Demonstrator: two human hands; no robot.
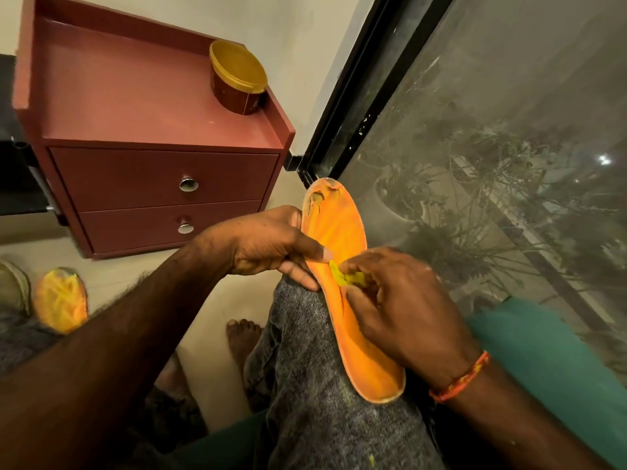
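An orange shoe insole (342, 232) lies along my right knee, its torn toe end pointing up and away. My left hand (271, 245) grips the insole at its left edge, thumb on the top face and fingers curled behind. My right hand (397, 307) pinches a small yellow-green scrap (349, 278) against the insole's middle. An orange thread band circles the right wrist.
A second orange insole (61, 300) lies on the floor at the left beside a shoe (13, 283). A maroon two-drawer cabinet (152, 130) stands ahead with a yellow-lidded tub (237, 79) on top. A mesh window screen (492, 164) fills the right. My bare foot (242, 337) rests on the floor.
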